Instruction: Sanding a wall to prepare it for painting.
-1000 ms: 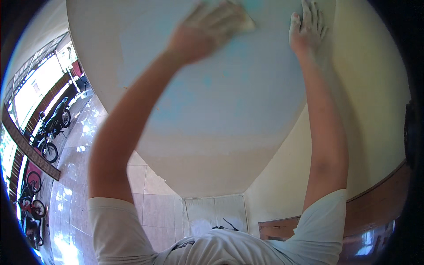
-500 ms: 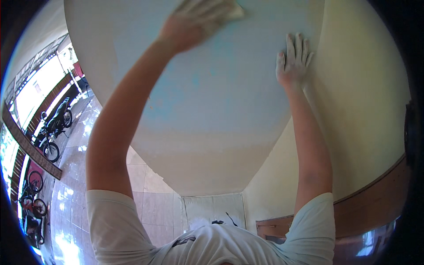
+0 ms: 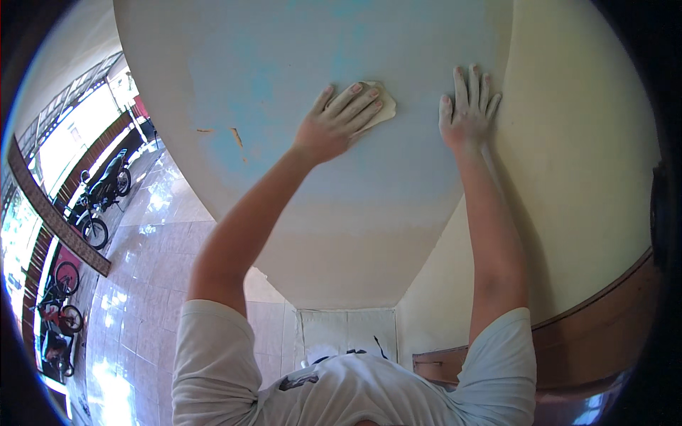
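Observation:
My left hand (image 3: 334,121) presses a pale, cream sheet (image 3: 383,106) flat against a large grey-white surface (image 3: 298,213) mottled with light blue patches; its fingers lie over the sheet, covering much of it. Small brown chips or scrapes (image 3: 236,137) show on the surface to the left. My right hand (image 3: 469,110), its fingers whitened with dust, lies open against the same surface near where it meets a cream wall (image 3: 575,156).
Beyond the surface's left edge are a glossy tiled floor (image 3: 156,270), a black motorcycle (image 3: 106,190), a bicycle (image 3: 67,287) and a patterned beam (image 3: 60,213). Low at the right is brown woodwork (image 3: 582,341). A pale sheet-covered area (image 3: 344,326) lies beyond the surface's near end.
My left hand has come down the surface with the sheet, its arm swinging rightward. My right hand is lower and a little further left than a second ago, still flat.

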`<state>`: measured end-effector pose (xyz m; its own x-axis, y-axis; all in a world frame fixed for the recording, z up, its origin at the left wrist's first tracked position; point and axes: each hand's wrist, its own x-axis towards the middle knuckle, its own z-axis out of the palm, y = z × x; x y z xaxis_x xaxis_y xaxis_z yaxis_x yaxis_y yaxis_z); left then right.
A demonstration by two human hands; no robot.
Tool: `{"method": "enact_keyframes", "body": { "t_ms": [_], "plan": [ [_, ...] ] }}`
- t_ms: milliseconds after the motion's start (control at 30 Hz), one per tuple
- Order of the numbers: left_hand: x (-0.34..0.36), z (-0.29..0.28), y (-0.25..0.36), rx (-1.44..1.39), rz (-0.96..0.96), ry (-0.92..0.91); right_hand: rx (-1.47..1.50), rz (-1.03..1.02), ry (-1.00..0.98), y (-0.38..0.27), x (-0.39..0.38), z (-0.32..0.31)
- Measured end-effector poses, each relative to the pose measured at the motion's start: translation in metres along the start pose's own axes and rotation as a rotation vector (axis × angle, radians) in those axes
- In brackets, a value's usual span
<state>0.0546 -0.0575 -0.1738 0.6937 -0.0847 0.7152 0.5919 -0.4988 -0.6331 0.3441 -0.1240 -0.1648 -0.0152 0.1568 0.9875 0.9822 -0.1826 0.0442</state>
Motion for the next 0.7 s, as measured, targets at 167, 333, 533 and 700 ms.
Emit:
{"method": "enact_keyframes", "body": {
  "t_ms": [167, 333, 533, 700],
  "plan": [
    [0.023, -0.042, -0.125, 0.145, -0.111, 0.105, 0.012, -0.023, 0.0, 0.009, -0.011, -0.001],
    [0.0, -0.059, -0.164, 0.214, -0.414, 0.253, 0.026, -0.006, 0.028, 0.0, -0.011, 0.0],
    [-0.075, -0.021, -0.052, 0.148, -0.208, -0.025, 0.045, 0.007, 0.063, 0.007, -0.005, 0.0],
    [-0.07, -0.037, -0.12, 0.217, 0.204, -0.113, 0.085, 0.004, 0.085, 0.008, -0.013, 0.004]
  ]
}}
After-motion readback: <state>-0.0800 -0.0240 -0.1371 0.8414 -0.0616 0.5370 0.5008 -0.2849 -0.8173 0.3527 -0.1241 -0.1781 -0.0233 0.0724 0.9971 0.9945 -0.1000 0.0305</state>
